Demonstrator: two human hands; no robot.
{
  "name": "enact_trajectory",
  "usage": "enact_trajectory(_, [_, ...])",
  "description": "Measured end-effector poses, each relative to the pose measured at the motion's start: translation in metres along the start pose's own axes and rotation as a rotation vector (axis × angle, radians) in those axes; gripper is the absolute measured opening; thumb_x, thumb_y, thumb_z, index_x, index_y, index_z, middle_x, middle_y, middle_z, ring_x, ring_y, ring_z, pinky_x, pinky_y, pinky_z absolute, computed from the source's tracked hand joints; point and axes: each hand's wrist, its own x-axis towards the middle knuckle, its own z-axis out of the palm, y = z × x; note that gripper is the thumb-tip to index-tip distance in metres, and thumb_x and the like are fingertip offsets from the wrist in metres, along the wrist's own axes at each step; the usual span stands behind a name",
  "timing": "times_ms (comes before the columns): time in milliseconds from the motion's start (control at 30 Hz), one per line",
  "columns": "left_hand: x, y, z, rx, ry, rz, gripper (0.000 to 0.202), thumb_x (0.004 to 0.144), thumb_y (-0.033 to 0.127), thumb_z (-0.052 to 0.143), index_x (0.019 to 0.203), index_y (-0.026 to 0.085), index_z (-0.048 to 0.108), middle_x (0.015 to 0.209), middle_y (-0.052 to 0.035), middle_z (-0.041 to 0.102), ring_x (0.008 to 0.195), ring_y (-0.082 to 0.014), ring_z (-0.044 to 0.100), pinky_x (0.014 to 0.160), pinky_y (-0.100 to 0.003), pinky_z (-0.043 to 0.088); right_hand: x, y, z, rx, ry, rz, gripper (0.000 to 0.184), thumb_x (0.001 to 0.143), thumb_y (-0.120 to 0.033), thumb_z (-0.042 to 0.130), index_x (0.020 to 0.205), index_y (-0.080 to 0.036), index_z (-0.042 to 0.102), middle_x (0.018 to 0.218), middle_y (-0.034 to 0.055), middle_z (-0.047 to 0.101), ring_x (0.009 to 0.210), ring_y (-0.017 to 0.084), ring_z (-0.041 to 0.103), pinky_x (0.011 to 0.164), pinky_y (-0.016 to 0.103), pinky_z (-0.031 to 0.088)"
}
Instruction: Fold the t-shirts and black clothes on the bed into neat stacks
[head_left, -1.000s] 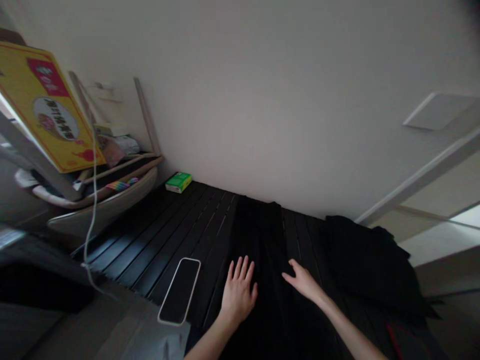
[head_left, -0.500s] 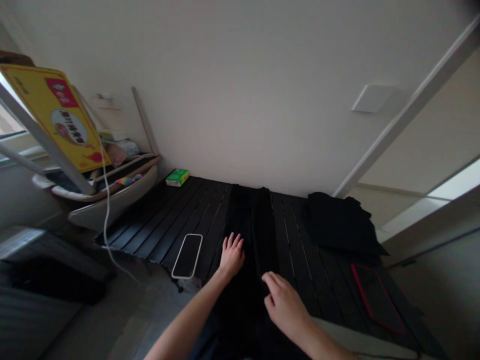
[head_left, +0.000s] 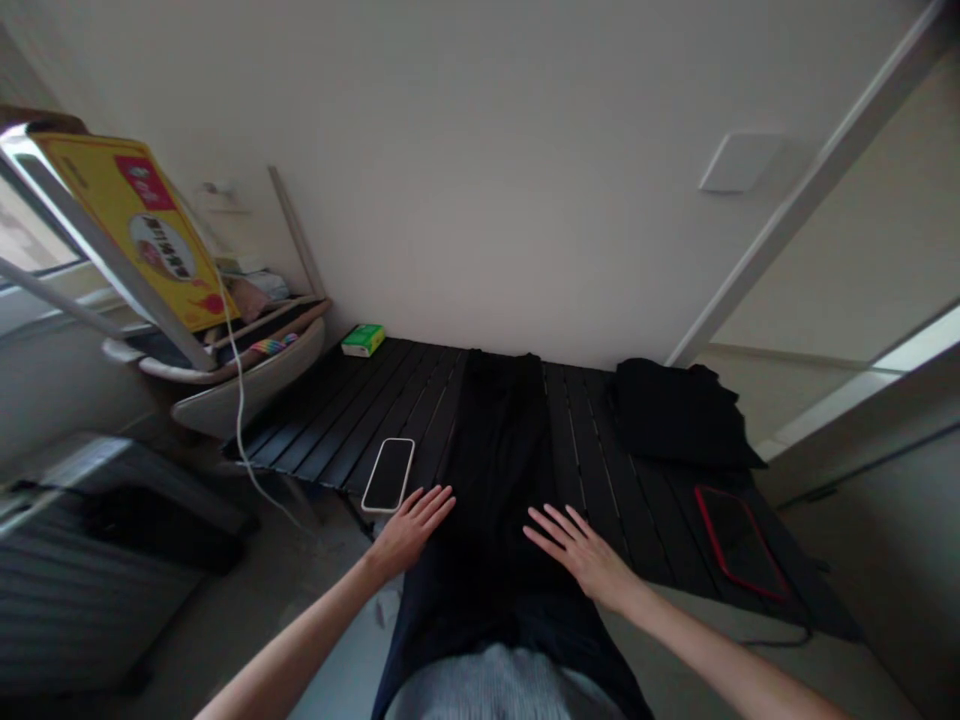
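Note:
A long strip of black cloth, which looks like a pair of trousers folded lengthwise, lies on the black slatted table. Its near end blends into my dark clothing, so I cannot make out where it stops. My left hand is open at the cloth's left edge, fingers stretched out, just below a white-rimmed phone. Over the right edge of the cloth, my right hand is open with its fingers spread. Neither hand holds anything.
A folded black garment lies at the table's right, near a red-edged tablet. At the back left sits a green packet. Beyond the left end are a chair with a yellow box, a white cable and a suitcase.
My left hand has moved left to the cloth's edge. My right hand has gone from curled at the cloth to spread open. The cloth's lengthwise ridge looks flatter, and the view has shifted slightly.

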Motion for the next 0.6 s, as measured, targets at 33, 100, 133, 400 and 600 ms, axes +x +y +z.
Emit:
enact_trajectory(33, [0.002,0.000,0.004,0.027,0.017,-0.003,0.086,0.073,-0.002,0.040,0.151,0.024,0.013,0.157,-0.0022,0.019,0.144,-0.0191,0.017,0.116,-0.042,0.019,0.002,0.002,0.005,-0.036,0.048,-0.011,0.095,0.069,0.010,0.038,0.150,-0.033,0.013,0.156,0.0011,0.023,0.142,0.023,0.021,0.113,0.049,0.026])
enact_trajectory(100, [0.009,0.002,0.010,0.031,0.046,0.011,0.078,0.079,-0.002,0.037,0.150,0.025,0.018,0.155,-0.0027,0.025,0.143,-0.0193,0.021,0.114,-0.043,0.021,0.007,0.001,0.011,-0.052,0.118,-0.052,0.082,0.078,0.007,0.037,0.149,-0.030,0.019,0.154,0.0040,0.030,0.140,0.024,0.027,0.110,0.048,0.032])
enact_trajectory(133, [0.013,0.004,0.010,0.008,0.056,0.031,0.075,0.081,-0.001,0.036,0.150,0.025,0.021,0.154,-0.0032,0.028,0.142,-0.0196,0.023,0.114,-0.044,0.021,0.011,-0.001,0.011,-0.028,0.138,-0.090,0.075,0.081,0.004,0.037,0.148,-0.028,0.024,0.151,0.0054,0.034,0.139,0.024,0.030,0.109,0.048,0.033])
enact_trajectory(400, [0.022,0.030,-0.037,-0.708,0.031,-0.044,0.041,0.083,0.006,0.037,0.113,0.018,0.063,0.108,-0.0052,0.068,0.106,-0.0178,0.060,0.095,-0.032,0.043,0.017,-0.010,-0.047,0.783,0.077,0.104,0.031,0.091,-0.032,0.049,0.115,-0.020,0.064,0.102,0.0072,0.070,0.097,0.021,0.063,0.090,0.036,0.049])
enact_trajectory(600, [0.033,0.058,-0.061,-1.350,-0.158,-0.312,0.026,0.087,0.032,0.048,0.090,0.014,0.065,0.081,-0.0003,0.065,0.071,-0.0131,0.056,0.064,-0.022,0.044,0.020,0.000,-0.079,1.338,-0.111,0.449,0.049,0.086,-0.056,0.052,0.108,-0.015,0.067,0.099,0.0060,0.071,0.096,0.024,0.063,0.081,0.033,0.051])
